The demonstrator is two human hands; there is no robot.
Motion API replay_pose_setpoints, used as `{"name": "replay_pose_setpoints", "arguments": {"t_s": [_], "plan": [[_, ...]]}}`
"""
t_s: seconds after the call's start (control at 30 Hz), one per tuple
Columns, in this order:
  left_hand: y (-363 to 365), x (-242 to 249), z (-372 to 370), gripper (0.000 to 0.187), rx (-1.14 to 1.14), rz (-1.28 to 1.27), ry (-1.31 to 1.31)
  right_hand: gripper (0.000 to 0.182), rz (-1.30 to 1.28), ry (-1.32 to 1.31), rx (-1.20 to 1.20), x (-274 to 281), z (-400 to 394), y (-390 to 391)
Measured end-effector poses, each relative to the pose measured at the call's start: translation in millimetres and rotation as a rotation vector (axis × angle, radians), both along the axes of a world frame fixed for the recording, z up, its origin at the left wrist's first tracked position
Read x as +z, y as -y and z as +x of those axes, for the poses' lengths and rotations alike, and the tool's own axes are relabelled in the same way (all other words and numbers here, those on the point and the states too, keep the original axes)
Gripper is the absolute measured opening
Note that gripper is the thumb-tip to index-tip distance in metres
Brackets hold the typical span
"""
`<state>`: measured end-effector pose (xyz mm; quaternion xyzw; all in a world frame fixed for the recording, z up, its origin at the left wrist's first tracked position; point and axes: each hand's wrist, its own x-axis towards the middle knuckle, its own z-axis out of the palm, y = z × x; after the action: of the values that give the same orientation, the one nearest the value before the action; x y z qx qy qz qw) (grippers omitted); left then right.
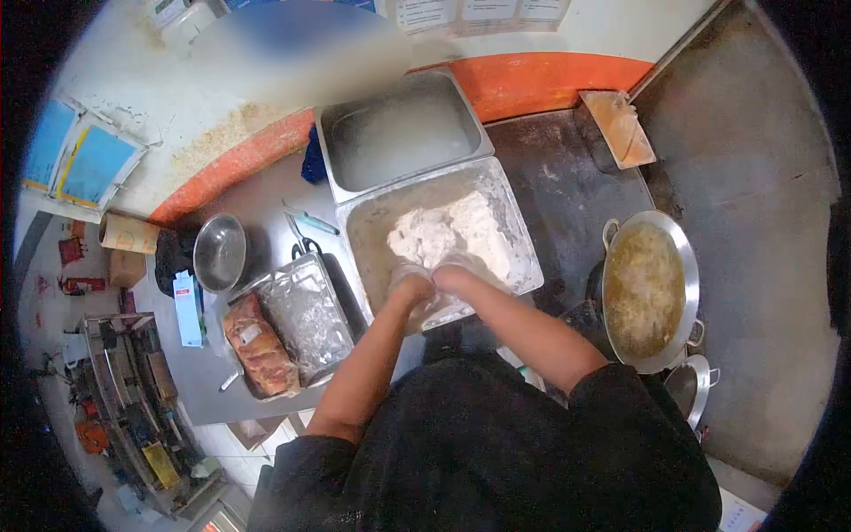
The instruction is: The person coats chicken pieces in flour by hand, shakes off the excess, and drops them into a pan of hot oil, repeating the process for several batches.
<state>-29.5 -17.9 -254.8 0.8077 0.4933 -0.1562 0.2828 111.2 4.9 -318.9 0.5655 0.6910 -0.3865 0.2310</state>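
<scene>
Both hands are down in a metal pan [363, 253] of white flour [479, 222], near its front edge. My left hand [409, 282] and my right hand [461, 270] are close together, coated in flour or covered by thin gloves. Their fingers are buried or blurred, so what they hold cannot be made out. A pale floury heap [421, 232] lies just beyond them. Behind this pan, touching it, stands a second metal pan [399, 133] with a whitish, cloudy content.
To the right, a large two-handled pan of bubbling oil [645, 288] stands beside a smaller pan [687, 390]. At left are a tray [310, 310] with plastic, packed meat [260, 346], a steel bowl [220, 253], scissors [306, 246] and a carton [188, 310]. An orange-topped container [618, 129] stands back right.
</scene>
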Motion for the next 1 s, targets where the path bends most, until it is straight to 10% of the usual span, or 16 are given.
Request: {"name": "replay_pose_setpoints", "arguments": {"t_s": [0.2, 0.33, 0.47, 0.57, 0.63, 0.73, 0.9, 1.0], "plan": [[-2, 33, -30, 0.031, 0.076, 0.202, 0.179, 0.037, -0.107, -0.796, -1.15, 152, 14, 18], [-3, 20, -28, 0.028, 0.313, 0.309, 0.29, 0.033, 0.151, -0.726, -1.015, 144, 27, -3], [-35, -34, -2, 0.028, 0.422, 0.162, 0.218, 0.049, 0.586, 0.056, -0.305, 34, -15, -46], [-37, 37, 13, 0.023, 0.47, 0.26, 0.098, 0.049, 0.44, -0.04, -0.491, 54, -18, -51], [-40, -56, 4, 0.02, 0.792, 0.141, 0.652, 0.045, 0.395, -0.16, -0.551, 105, -13, -48], [-47, -25, -26, 0.019, 0.073, 0.292, 0.496, 0.043, 0.525, -0.593, -0.601, 96, 21, -32], [-1, 6, -30, 0.015, 0.408, 0.071, 0.782, 0.036, 0.05, -0.436, -0.684, 116, 54, -34], [8, 18, -23, 0.014, -0.118, 0.15, 0.05, 0.028, -0.018, -0.476, -0.467, 34, 63, 2]]}}
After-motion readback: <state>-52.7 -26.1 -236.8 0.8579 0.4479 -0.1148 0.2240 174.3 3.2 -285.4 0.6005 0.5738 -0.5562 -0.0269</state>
